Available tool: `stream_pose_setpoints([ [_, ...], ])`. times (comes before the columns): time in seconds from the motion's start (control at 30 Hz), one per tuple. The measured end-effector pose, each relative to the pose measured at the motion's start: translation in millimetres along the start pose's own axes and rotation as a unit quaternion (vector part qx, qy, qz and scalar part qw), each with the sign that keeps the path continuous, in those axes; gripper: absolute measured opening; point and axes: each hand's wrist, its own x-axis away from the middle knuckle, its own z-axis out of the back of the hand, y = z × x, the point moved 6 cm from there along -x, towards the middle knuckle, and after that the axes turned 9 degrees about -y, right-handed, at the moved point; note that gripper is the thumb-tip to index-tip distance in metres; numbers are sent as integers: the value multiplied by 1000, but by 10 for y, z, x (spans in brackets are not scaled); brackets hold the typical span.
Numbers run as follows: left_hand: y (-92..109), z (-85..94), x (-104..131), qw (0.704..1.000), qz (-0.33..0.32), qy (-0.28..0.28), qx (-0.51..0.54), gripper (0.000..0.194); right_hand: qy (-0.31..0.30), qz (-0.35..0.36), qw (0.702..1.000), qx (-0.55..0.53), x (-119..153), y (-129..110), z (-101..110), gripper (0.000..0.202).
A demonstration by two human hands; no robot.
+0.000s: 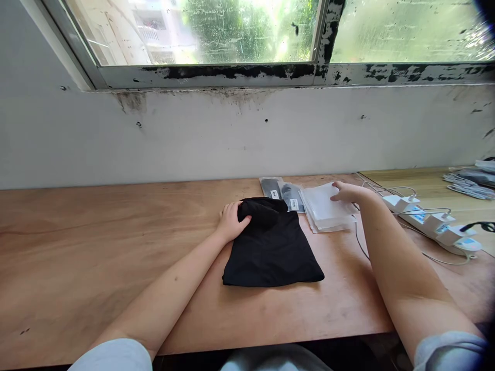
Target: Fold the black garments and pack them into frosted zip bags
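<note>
A folded black garment (270, 252) lies on the wooden table in front of me, wider at its near edge. My left hand (232, 220) is closed on its upper left corner, thumb on top of the cloth and fingers at the edge. To the right is a stack of translucent plastic bags (325, 206). My right hand (346, 192) reaches over the stack's upper right part, thumb and fingertips touching the top bag. Whether those fingers pinch a bag is hard to make out. Behind the garment lie two labelled packets (292, 196) with dark contents, partly covered by it.
A white power strip (433, 221) with several plugged adapters and cables stands at the right. More grey packets (472, 180) are piled on a lighter board at the far right. A white wall (193, 139) and a window border the wooden table (96, 257) at the back.
</note>
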Motion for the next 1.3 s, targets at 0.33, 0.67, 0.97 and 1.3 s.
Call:
stream_pose_setpoints([
  [0.33,13,-6,10,1000,-13,-6,-5,49,-66,10,995,73,-46,-21,-112,80],
  [0.67,90,58,36,998,-57,-6,20,49,125,98,981,115,-104,-448,-129,55],
  [0.97,166,195,141,988,-120,-19,100,51,83,196,973,87,-169,-787,-877,66],
  [1.3,236,193,129,987,-132,-6,87,43,108,222,969,25,-76,-818,-863,61],
])
